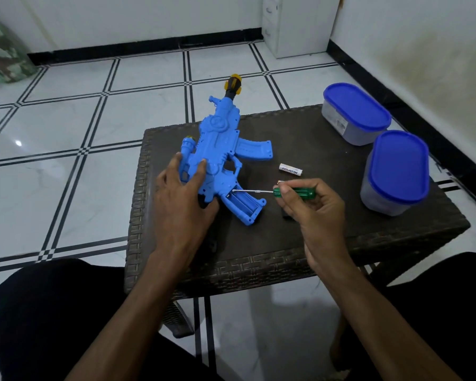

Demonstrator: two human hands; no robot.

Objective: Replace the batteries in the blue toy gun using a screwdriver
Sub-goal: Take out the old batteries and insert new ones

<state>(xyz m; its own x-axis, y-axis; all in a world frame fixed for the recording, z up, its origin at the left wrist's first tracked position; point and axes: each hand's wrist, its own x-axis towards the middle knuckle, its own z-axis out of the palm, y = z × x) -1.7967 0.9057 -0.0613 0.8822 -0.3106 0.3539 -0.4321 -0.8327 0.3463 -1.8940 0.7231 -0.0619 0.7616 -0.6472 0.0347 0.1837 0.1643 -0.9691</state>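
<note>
Head view (worn) looks down, close, at table (pixel 286 251).

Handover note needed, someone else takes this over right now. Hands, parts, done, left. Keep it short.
Left hand: fingers curled over the blue toy gun, holding it flat on the wicker table.
Right hand: grips the green-handled screwdriver, tip at the top edge of the open battery compartment in the grip.
Parts: one white battery lies loose on the table right of the gun. Two blue-lidded containers stand at the right, closed.
Done: compartment cover is off; a dark piece under the right hand may be it, unclear.
Left: compartment looks empty; fit batteries, refit cover, drive screw.
</note>
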